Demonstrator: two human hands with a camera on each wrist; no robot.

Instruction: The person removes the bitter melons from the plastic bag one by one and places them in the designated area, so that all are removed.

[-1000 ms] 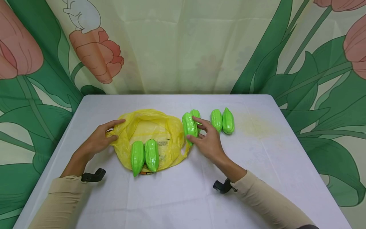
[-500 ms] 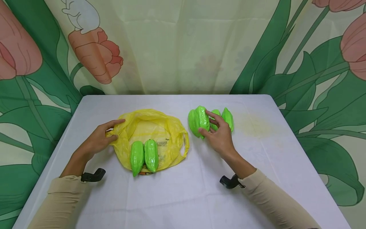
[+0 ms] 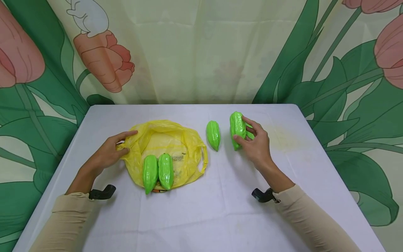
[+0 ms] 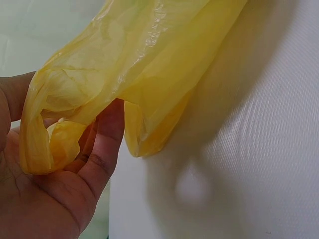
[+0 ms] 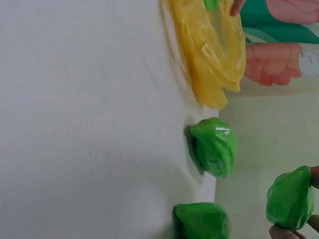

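Observation:
My right hand (image 3: pixel 256 145) holds a glossy green ridged gourd (image 3: pixel 237 127) between thumb and fingers at the table's right back. The same gourd (image 5: pixel 289 201) shows in the right wrist view, gripped at its side. Behind my fingers, part of another green gourd (image 3: pixel 250 132) shows. One more gourd (image 3: pixel 213 135) lies between the bag and that hand. My left hand (image 3: pixel 107 152) grips the left edge of a yellow plastic bag (image 3: pixel 195 140), its mouth spread wide. In the left wrist view a bag handle (image 4: pixel 35 134) loops across the palm.
Two green gourds, a left one (image 3: pixel 150 173) and a right one (image 3: pixel 166 170), lie side by side over the bag's near side. A white cloth covers the table (image 3: pixel 189 220). Behind its far edge hangs a printed curtain (image 3: pixel 201 52).
My right hand has carried its gourd rightward from the bag's right edge, past the lone gourd, toward those farther right. My left hand stays on the bag.

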